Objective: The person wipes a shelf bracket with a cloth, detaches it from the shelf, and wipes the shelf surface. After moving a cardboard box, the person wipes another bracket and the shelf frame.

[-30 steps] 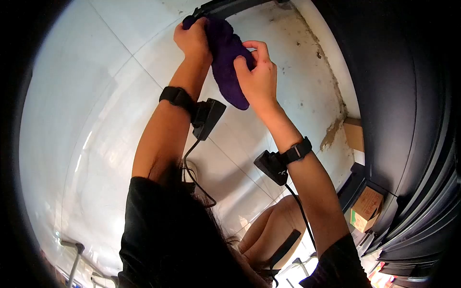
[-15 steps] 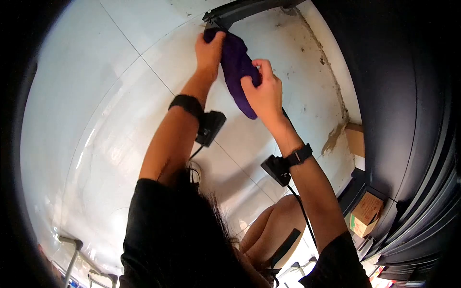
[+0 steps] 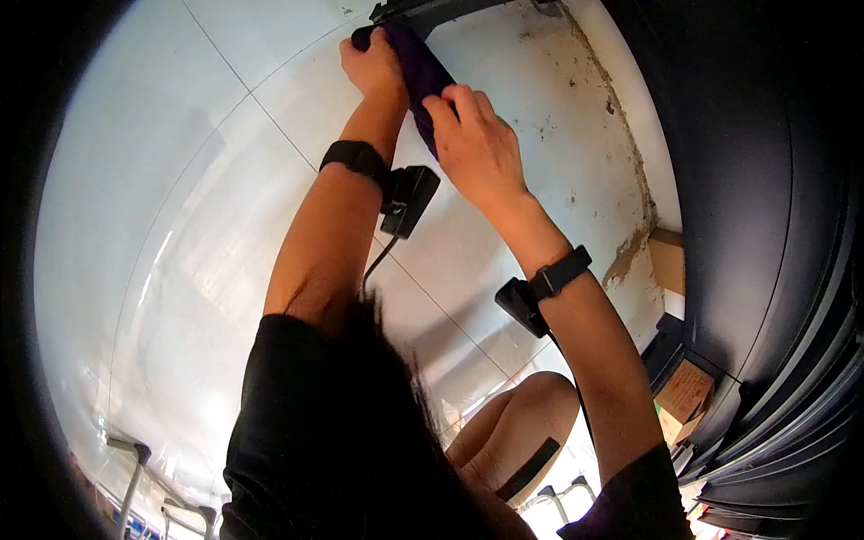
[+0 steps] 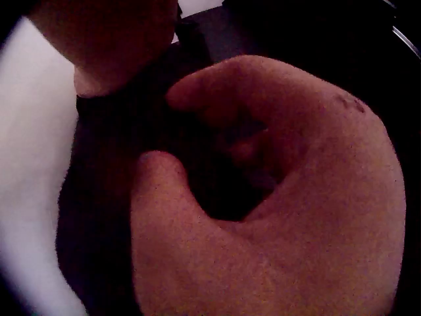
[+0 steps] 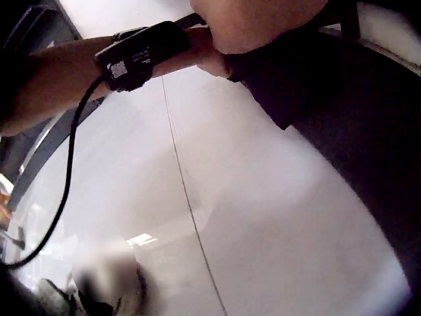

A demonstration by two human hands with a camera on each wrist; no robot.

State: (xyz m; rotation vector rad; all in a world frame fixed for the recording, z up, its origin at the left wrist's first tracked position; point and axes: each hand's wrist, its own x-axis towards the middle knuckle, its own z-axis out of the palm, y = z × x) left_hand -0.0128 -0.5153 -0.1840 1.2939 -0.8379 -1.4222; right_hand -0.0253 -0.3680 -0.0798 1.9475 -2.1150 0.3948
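Observation:
A dark purple cloth (image 3: 423, 76) stretches between both hands at the top of the head view, beside a black bar. My left hand (image 3: 373, 70) grips its upper end, with fingers wrapped over the edge. Lower down, my right hand (image 3: 480, 148) holds the cloth with bent thumb and fingers. From the left wrist, the right hand (image 4: 316, 171) appears large, its thumb and forefinger curved toward each other over dark fabric. The left hand (image 4: 118, 46) shows partly at that view's upper left. In the right wrist view, a corner of purple cloth (image 5: 279, 99) hangs below the hands.
A black bar (image 3: 450, 13) crosses the top, above a pale tiled floor (image 3: 207, 225) with stains along its right edge. Black panels (image 3: 738, 180) line the right side. Cardboard boxes (image 3: 684, 391) lie near them. Metal chair legs (image 3: 130, 486) stand at lower left.
Both hands first came nearer, then moved back up toward the bar. The right hand has shifted up and left along the cloth, and the cloth's hanging lower end now shows much less.

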